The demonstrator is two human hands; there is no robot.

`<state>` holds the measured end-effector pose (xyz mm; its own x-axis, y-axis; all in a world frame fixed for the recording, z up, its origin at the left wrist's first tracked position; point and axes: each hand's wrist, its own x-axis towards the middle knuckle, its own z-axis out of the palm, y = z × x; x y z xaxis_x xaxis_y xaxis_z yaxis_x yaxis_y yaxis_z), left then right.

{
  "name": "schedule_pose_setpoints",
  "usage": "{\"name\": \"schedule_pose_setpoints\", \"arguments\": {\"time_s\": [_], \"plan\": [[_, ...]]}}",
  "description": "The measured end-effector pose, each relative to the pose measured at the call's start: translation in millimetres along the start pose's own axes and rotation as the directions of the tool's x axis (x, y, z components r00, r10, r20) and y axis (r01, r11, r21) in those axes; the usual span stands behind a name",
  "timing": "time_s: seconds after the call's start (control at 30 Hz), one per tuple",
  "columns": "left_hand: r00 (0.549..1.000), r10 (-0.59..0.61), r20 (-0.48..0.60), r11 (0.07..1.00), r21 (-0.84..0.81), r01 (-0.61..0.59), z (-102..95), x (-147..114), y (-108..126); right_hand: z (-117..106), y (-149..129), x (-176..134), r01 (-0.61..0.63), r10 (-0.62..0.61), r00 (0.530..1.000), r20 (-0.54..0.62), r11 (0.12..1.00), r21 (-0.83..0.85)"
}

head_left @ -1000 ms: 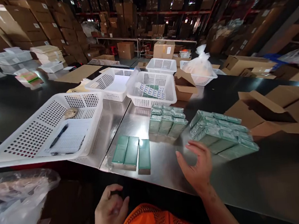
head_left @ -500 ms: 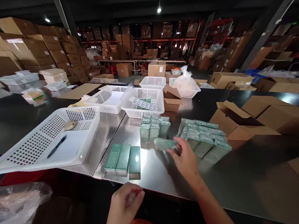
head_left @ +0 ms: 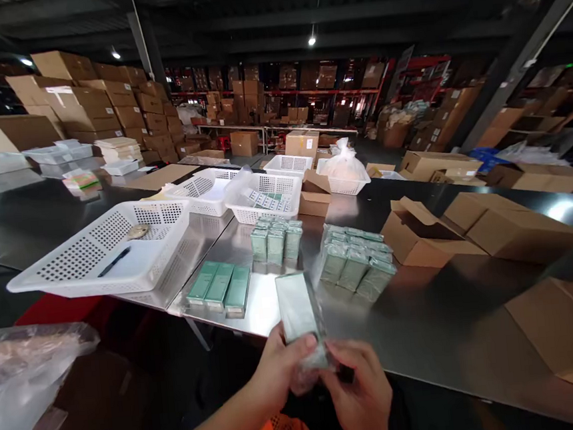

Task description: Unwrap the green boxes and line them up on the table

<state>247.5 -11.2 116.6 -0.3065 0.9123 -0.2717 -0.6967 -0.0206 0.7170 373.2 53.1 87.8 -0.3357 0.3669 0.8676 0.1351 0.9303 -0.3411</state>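
A pale green box in a clear plastic wrapper (head_left: 297,308) is held up over the table's front edge. My left hand (head_left: 277,370) grips it from the left, thumb across its face. At its lower right corner, the fingers of my right hand (head_left: 359,382) pinch the loose plastic. Three green boxes (head_left: 218,284) lie side by side on the metal table to the left. Behind the held box stands a group of upright wrapped green boxes (head_left: 274,239). Another, larger group of wrapped boxes (head_left: 355,262) stands to the right.
A white basket (head_left: 153,270) with a pen and paper sits at left. Farther back are more white baskets (head_left: 293,204), one containing label sheets. Open cardboard boxes (head_left: 420,247) stand at right, and a plastic bag (head_left: 29,371) lies at lower left.
My right hand has brought the wrapped box from the table toward me, and my left hand has taken hold of it. The camera view has shifted.
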Motion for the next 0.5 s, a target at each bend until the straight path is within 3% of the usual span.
{"name": "schedule_pose_setpoints", "arguments": {"time_s": [0.1, 0.2, 0.4, 0.5], "plan": [[0.983, -0.057, 0.177, 0.996, 0.080, 0.044, 3.8, -7, -26, -6, 5, 4, -0.046, 0.042, 0.996, -0.084, 0.998, -0.044], [0.974, -0.068, 0.216, 0.993, 0.112, 0.045, 0.4, -6, -39, 3, 20, 4, -0.206, 0.205, 0.977, -0.052, 0.978, -0.012], [0.988, -0.102, 0.118, 0.924, 0.378, 0.050, -26.1, -12, -45, 53, 61, 16, -0.463, 0.458, 0.886, 0.076, 0.881, 0.095], [0.993, -0.064, -0.096, 0.927, 0.363, 0.094, -31.7, -6, -39, 90, 70, 25, -0.554, 0.528, 0.826, 0.199, 0.825, 0.112]]}}
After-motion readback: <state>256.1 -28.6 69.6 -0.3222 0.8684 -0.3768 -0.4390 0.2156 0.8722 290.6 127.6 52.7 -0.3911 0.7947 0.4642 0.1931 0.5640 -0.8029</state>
